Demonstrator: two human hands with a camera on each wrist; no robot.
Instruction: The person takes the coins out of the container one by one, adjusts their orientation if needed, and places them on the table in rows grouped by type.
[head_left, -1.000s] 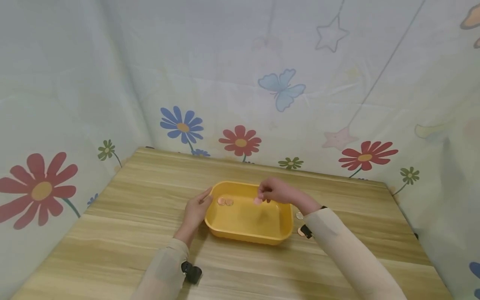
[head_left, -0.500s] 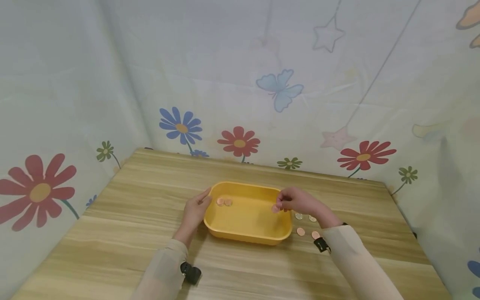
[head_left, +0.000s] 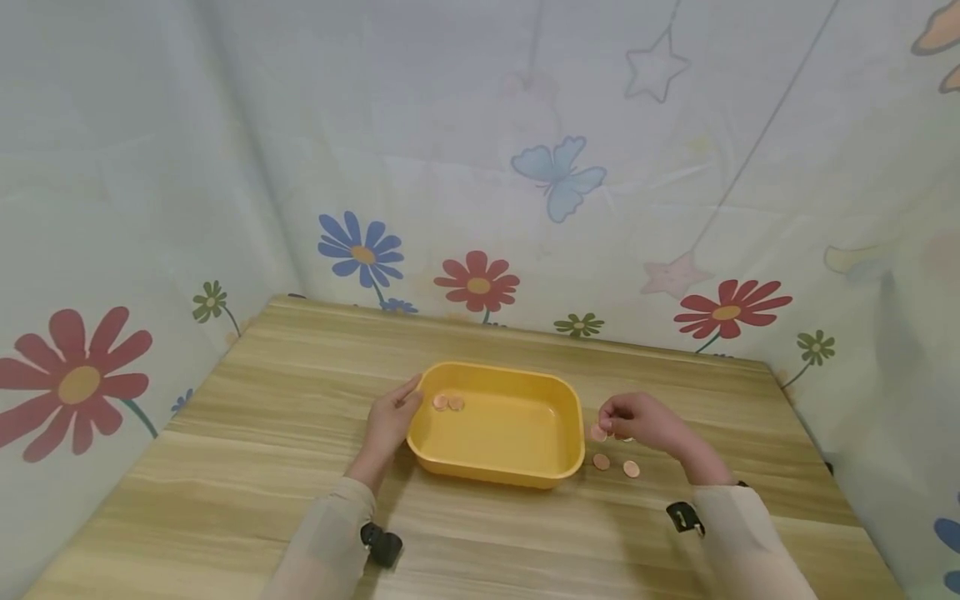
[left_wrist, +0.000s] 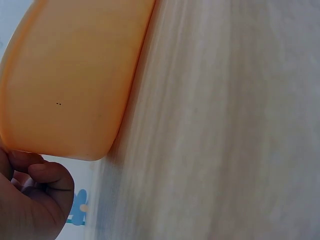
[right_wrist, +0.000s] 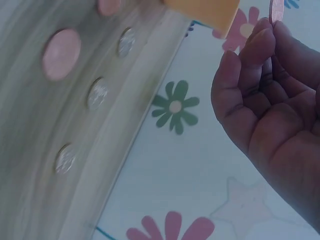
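Observation:
A yellow tray (head_left: 510, 437) sits mid-table with two copper coins (head_left: 447, 403) lying at its far left end. My left hand (head_left: 388, 421) holds the tray's left end, thumb along the rim and fingers (left_wrist: 47, 175) curled against its corner (left_wrist: 75, 80). My right hand (head_left: 637, 421) hovers just right of the tray, low over the table. It pinches a copper coin (right_wrist: 276, 10) in its fingertips, and this held coin (head_left: 597, 433) shows beside the tray wall. Two more copper coins (head_left: 602, 461) lie on the wood below that hand.
The wooden table (head_left: 300, 392) is walled in by flowered curtains (head_left: 480, 167) at the back and both sides. In the right wrist view, a pink coin (right_wrist: 61, 47) and three silver coins (right_wrist: 97, 93) lie near the table's far edge.
My right hand has carried the pinched coin from above the tray's middle rightward, over the rim, and down beside the loose coins. The left hand and the tray have stayed still.

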